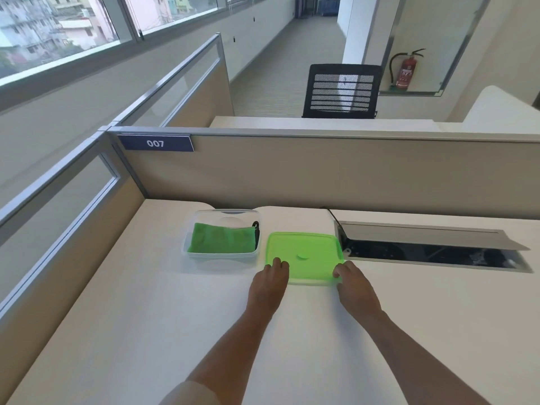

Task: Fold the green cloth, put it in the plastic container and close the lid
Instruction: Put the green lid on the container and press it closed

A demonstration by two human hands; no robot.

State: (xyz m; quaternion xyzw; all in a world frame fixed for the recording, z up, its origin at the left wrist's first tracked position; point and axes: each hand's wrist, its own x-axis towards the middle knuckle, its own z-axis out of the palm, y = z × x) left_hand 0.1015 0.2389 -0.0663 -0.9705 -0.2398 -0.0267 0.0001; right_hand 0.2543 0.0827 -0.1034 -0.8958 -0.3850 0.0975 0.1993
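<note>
**Lid grasp at the near corners, container open**

Desk surface (146, 302): a pale, matt worktop bounded at the back and on the left by beige partition panels (350, 176) with grey metal trim. A dark blue label reading "007" (155, 143) is fixed to the top left of the back panel.

Plastic container (190, 252): clear, rectangular, standing upright on the desk towards the back, left of centre. It is uncovered. The green cloth (219, 239) lies folded inside it and fills most of the floor of the container. A small dark item sits at the right inner wall of the container; it cannot be identified.

Lid (304, 252): translucent green, square with rounded corners, lying flat on the desk just beside the container on its right. A small raised disc shows near its middle.

Left hand (270, 285): palm down, fingers curled over the near left corner of the lid and touching it. Whether the thumb is under the edge cannot be seen.

Right hand (355, 285): palm down, fingers closed over the near right corner of the lid, with the thumb side at the edge. Both forearms are bare and reach forward from the bottom of the view.

Cable tray (423, 252): a recessed opening in the desk to the right of the lid, with its grey flap raised.

Background: a black mesh-backed chair (342, 90) stands behind the partition, and a red fire extinguisher (406, 71) is set in a wall niche at the right.
</note>
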